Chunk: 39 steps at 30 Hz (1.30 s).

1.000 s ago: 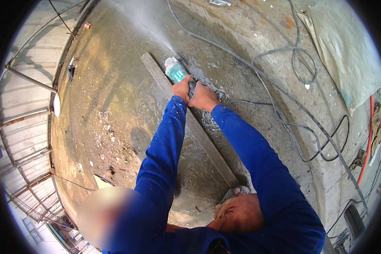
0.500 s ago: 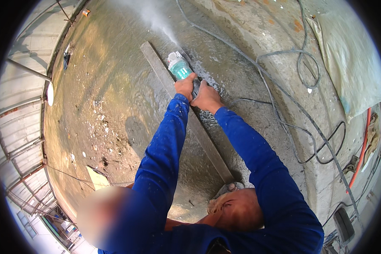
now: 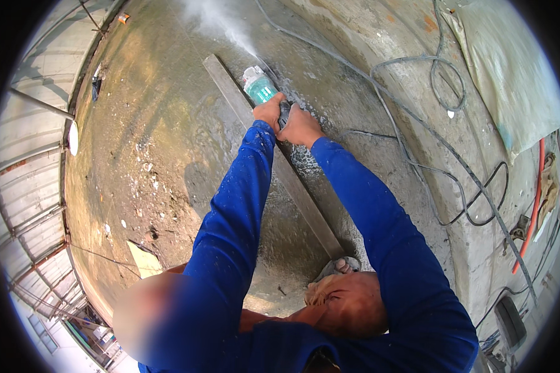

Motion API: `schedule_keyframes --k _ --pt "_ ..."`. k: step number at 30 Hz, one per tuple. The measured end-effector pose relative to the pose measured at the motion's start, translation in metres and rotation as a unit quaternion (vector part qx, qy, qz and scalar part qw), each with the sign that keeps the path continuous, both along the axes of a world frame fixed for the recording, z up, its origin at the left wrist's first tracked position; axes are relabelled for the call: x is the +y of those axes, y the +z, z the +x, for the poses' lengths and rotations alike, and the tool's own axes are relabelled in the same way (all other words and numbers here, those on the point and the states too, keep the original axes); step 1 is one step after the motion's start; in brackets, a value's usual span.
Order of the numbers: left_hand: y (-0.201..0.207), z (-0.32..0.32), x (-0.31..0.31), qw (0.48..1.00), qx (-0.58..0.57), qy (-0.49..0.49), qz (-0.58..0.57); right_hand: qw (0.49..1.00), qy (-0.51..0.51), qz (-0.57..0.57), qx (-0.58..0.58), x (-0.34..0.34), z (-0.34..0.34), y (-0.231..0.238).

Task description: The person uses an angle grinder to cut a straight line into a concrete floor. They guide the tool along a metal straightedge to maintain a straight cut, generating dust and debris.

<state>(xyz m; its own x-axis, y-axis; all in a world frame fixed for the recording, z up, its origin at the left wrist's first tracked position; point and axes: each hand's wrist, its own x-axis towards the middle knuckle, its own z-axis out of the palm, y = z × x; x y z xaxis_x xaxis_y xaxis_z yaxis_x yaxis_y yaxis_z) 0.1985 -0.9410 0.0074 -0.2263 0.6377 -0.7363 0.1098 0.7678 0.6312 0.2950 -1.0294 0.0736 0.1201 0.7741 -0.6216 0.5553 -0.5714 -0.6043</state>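
Both my hands are closed around a teal and grey angle grinder [image 3: 261, 89]. My left hand [image 3: 269, 112] grips it at the back of the teal body, and my right hand [image 3: 302, 128] wraps the dark rear handle just behind. The grinder sits against the right side of a long, straight flat bar [image 3: 305, 208] lying on the wet concrete floor. White dust or spray [image 3: 227, 31] shoots forward from the grinder's head. Its disc is mostly hidden. A foot [image 3: 340, 267] is at the bar's near end.
A grey cable [image 3: 389, 93] runs and loops along the raised concrete ledge [image 3: 410, 46] at right, where a pale plastic sheet [image 3: 510, 68] and an orange hose [image 3: 532, 214] also lie. Rubble [image 3: 152, 186] litters the ground at left, before a corrugated metal wall [image 3: 31, 149].
The grinder and both hands have edged slightly forward along the bar. The whole view has shifted a little, and the plume has changed shape. My grip is the same.
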Motion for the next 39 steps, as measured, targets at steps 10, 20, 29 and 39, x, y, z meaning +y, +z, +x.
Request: schedule_keyframes --k 10,20,29,39 --pt "0.014 0.014 -0.016 1.000 0.022 -0.021 0.002 0.999 -0.007 -0.006 -0.032 -0.012 0.008 0.009" --pt "0.009 0.010 -0.040 1.000 0.011 -0.008 0.016 1.000 0.000 -0.012 -0.015 -0.031 0.005 0.003" --pt "0.017 0.014 -0.036 1.000 0.004 -0.001 0.010 1.000 -0.005 0.000 -0.010 -0.026 0.007 -0.005" --pt "0.019 0.016 -0.040 1.000 -0.030 -0.003 0.002 0.999 0.008 -0.003 -0.033 -0.030 0.008 -0.004"
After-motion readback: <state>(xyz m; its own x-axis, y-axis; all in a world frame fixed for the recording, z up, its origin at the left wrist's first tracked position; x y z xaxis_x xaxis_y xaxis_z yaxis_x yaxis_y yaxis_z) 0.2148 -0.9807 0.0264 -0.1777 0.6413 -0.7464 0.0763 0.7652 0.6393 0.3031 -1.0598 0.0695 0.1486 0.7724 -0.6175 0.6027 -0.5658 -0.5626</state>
